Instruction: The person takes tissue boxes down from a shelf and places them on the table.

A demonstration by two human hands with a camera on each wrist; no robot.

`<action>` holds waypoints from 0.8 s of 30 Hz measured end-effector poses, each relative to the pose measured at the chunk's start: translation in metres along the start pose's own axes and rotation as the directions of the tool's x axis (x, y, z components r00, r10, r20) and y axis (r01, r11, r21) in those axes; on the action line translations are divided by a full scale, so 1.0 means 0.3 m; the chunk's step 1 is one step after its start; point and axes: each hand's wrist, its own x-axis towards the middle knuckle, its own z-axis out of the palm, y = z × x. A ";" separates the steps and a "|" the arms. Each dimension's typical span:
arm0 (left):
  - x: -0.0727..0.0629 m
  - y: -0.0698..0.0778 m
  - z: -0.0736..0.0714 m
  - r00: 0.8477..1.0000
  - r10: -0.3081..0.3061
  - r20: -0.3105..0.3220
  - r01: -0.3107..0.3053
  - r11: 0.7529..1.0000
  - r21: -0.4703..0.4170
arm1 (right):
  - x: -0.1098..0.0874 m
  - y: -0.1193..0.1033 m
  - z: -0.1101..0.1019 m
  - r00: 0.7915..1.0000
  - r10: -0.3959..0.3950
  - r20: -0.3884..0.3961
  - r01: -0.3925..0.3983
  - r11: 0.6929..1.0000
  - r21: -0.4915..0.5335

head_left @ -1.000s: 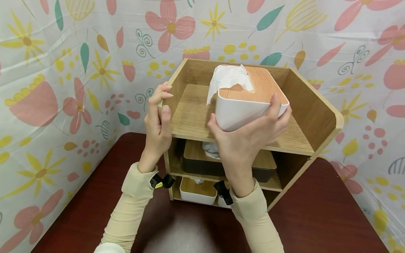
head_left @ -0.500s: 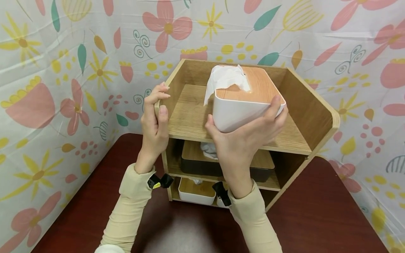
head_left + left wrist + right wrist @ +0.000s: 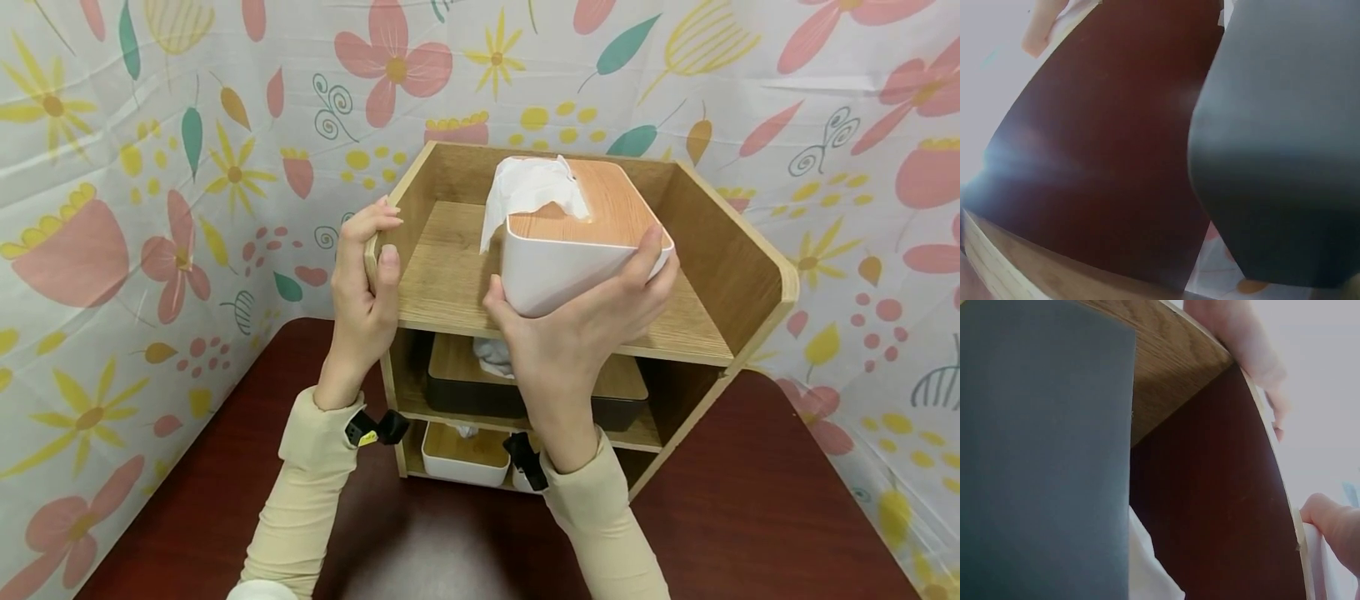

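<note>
In the head view my right hand point(image 3: 577, 333) holds a white tissue box point(image 3: 577, 271) with a wood-look lid, thumb at its lower left corner and fingers along its right side. The box is tilted over the top of a wooden shelf unit point(image 3: 450, 271). A white tissue point(image 3: 528, 187) sticks out of the lid slot and droops to the left. My left hand point(image 3: 363, 292) grips the front edge of the unit's left side panel, fingers over it and thumb in front. In the right wrist view, fingers point(image 3: 1241, 344) lie against a pale edge.
On the middle shelf sits a dark box point(image 3: 472, 396) with a wooden lid and grey cloth or tissue. A white box point(image 3: 465, 468) stands on the bottom shelf. The unit stands on a dark red table point(image 3: 225, 467) before a floral curtain point(image 3: 247, 83).
The head view has shifted slightly, so everything sits a little further left in it. Both hands keep their holds, and the tissue box stays over the top shelf.
</note>
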 end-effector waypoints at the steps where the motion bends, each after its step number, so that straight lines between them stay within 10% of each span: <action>1: 0.001 0.000 0.002 1.000 0.001 0.000 -0.001 1.000 -0.013 | 0.000 0.000 -0.001 1.000 0.000 -0.001 0.000 1.000 -0.001; 24: 0.006 0.006 0.012 0.999 -0.043 0.008 0.044 0.993 -0.112 | 0.005 -0.009 -0.031 1.000 0.003 0.024 -0.003 1.000 -0.004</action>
